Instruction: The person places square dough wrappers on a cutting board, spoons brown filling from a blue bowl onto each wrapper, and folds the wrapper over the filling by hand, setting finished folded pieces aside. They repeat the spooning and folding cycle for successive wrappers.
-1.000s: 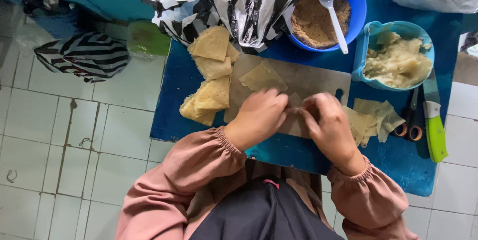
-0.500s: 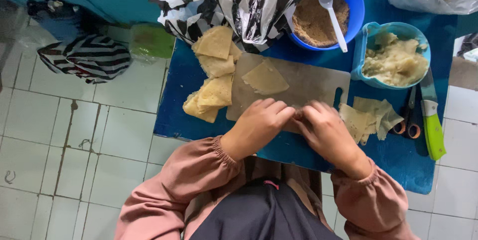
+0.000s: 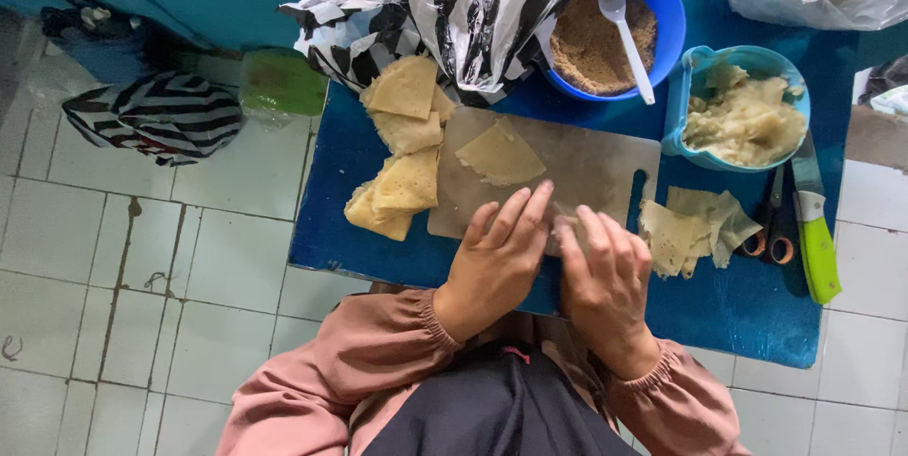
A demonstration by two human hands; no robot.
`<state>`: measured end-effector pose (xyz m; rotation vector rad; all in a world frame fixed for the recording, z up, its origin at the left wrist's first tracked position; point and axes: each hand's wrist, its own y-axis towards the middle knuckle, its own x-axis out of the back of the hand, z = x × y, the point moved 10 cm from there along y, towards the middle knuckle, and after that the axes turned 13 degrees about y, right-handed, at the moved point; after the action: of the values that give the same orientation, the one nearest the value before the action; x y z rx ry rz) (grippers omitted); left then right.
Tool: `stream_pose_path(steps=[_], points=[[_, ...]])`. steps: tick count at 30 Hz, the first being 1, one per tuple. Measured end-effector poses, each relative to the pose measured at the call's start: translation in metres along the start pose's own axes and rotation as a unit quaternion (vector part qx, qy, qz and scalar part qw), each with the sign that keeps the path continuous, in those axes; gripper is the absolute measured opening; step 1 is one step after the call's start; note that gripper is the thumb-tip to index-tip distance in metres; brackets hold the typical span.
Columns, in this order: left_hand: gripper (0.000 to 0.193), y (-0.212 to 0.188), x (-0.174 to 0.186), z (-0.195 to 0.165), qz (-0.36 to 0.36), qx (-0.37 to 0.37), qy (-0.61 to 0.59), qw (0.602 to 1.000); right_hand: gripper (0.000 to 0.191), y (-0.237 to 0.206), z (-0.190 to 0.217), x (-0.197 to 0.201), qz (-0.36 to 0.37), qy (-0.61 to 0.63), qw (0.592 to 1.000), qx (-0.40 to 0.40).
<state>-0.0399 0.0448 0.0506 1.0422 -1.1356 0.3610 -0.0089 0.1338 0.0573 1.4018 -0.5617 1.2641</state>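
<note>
My left hand (image 3: 497, 262) and my right hand (image 3: 605, 276) lie side by side, fingers flat, on the near edge of a grey cutting board (image 3: 605, 158). They press down on a pale wrapper that is almost wholly hidden under the fingers. A triangular folded wrapper (image 3: 499, 155) rests on the board beyond my left hand. Several folded yellow pieces (image 3: 402, 163) are piled off the board's left edge. Loose wrappers (image 3: 695, 229) lie just right of my right hand.
On the blue table (image 3: 747, 324) stand a blue bowl of brown crumbs (image 3: 591, 44) with a white spoon (image 3: 626, 30), a light blue tub of pale mash (image 3: 747, 120), scissors (image 3: 771, 229), a green-handled knife (image 3: 815, 243) and a striped plastic bag (image 3: 445, 11). White tiled floor lies left.
Both hands have slid toward me to the board's near edge and flattened, covering the wrapper that showed between them earlier.
</note>
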Motion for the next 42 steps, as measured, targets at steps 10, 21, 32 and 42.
stream_pose_path(steps=[10,21,32,42], points=[[0.038,0.024,-0.034,0.081,0.058,0.155,0.033,0.986,0.031,0.04,-0.026,-0.012,0.032,0.032,0.999,-0.013],[0.012,0.037,-0.046,0.094,0.067,0.213,-0.131,0.966,0.022,0.143,-0.225,0.091,-0.055,-0.128,0.986,-0.088],[0.044,0.057,-0.033,0.07,0.04,0.166,-0.251,0.953,0.036,0.121,-0.121,0.018,-0.068,0.114,0.985,-0.107],[0.027,0.062,-0.037,0.037,0.056,0.219,-0.469,0.854,0.009,0.128,-0.145,0.035,-0.105,0.252,0.95,-0.154]])
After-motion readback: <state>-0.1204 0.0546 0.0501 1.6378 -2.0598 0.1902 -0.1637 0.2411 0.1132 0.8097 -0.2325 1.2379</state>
